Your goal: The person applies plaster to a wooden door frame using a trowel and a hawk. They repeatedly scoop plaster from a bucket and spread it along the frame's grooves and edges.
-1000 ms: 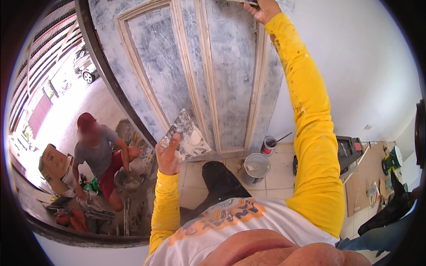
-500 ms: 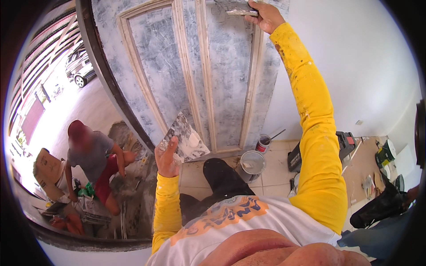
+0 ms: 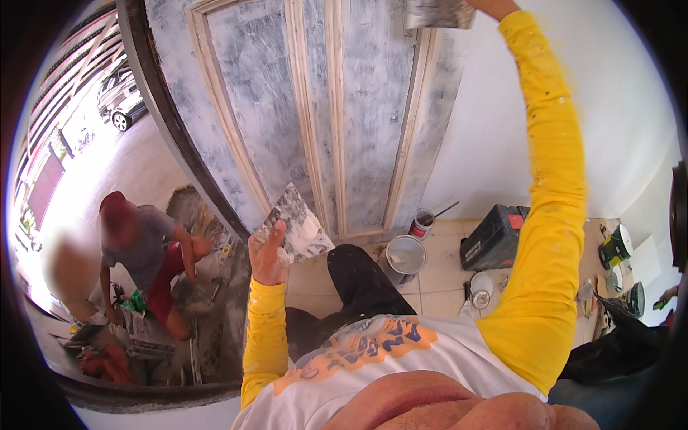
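Observation:
A panelled door [image 3: 251,86] stands before me, smeared with white and grey filler between bare wood mouldings. My left hand [image 3: 268,252] grips a flat metal plate [image 3: 290,222] carrying a lump of white putty [image 3: 309,228], thumb over its edge. High at the door's right side, my right hand [image 3: 496,7] is closed on a broad putty-smeared scraper blade [image 3: 441,14]. That blade overlaps the right moulding near the door's edge. The top of the picture cuts off part of the right hand.
A grey bucket [image 3: 405,259] and a small paint can [image 3: 421,226] with a stick stand at the door's foot. Right of them is a black toolbox [image 3: 491,240]. Beyond the dark frame [image 3: 154,93], a person [image 3: 147,236] crouches left. Another person's dark clothing [image 3: 609,351] shows lower right.
My right hand and the scraper have moved right, from the right panel to the door's right edge. My left hand holds the putty plate in nearly the same place.

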{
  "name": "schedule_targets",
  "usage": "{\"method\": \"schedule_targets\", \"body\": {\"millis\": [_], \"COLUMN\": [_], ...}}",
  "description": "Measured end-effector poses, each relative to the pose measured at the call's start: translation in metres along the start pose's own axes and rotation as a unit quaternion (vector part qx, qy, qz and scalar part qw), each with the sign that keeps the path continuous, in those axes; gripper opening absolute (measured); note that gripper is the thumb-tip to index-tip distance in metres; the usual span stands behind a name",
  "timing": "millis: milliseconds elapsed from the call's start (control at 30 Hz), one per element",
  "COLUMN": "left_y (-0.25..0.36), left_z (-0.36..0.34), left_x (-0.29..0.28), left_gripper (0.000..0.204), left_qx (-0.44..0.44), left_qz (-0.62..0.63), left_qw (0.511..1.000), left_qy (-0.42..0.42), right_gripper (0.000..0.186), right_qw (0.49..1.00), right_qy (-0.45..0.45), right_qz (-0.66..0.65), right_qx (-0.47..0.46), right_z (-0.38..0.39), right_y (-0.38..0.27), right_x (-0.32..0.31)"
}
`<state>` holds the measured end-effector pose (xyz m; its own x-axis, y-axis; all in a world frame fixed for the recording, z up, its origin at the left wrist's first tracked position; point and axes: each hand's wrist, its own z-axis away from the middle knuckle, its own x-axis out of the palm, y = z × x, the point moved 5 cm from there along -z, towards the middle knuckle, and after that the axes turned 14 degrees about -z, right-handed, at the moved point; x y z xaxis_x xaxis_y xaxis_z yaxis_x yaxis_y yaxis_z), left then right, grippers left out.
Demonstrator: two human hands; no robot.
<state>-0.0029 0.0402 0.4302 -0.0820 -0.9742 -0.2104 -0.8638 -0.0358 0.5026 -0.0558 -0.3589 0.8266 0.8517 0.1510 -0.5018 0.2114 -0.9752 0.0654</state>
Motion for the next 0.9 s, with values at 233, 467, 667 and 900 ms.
{"method": "schedule_targets", "body": {"millis": [233,467,667,900], "left_y": [-0.033,-0.034,-0.032,-0.037], "left_z": [0.000,-0.039,-0.063,-0.090], "left_x": [-0.003,0.028,0.078,0.103], "left_gripper": [0.031,0.036,0.041,0.037], "left_qx": [-0.306,-0.367,-0.359,-0.362], "left_qz": [0.267,0.410,0.427,0.462], "left_qw": [0.913,0.835,0.830,0.808], "left_qy": [0.044,0.016,-0.021,-0.047], "right_gripper": [0.041,0.037,0.026,0.022], "right_qw": [0.914,0.663,0.747,0.629], "right_qy": [-0.077,-0.190,-0.049,-0.188], "right_qz": [-0.376,-0.699,-0.639,-0.709], "right_qx": [0.130,0.192,0.174,0.259], "right_z": [0.110,0.156,0.159,0.199], "right_y": [-0.018,-0.041,-0.002,-0.001], "right_x": [0.124,0.159,0.121,0.134]}}
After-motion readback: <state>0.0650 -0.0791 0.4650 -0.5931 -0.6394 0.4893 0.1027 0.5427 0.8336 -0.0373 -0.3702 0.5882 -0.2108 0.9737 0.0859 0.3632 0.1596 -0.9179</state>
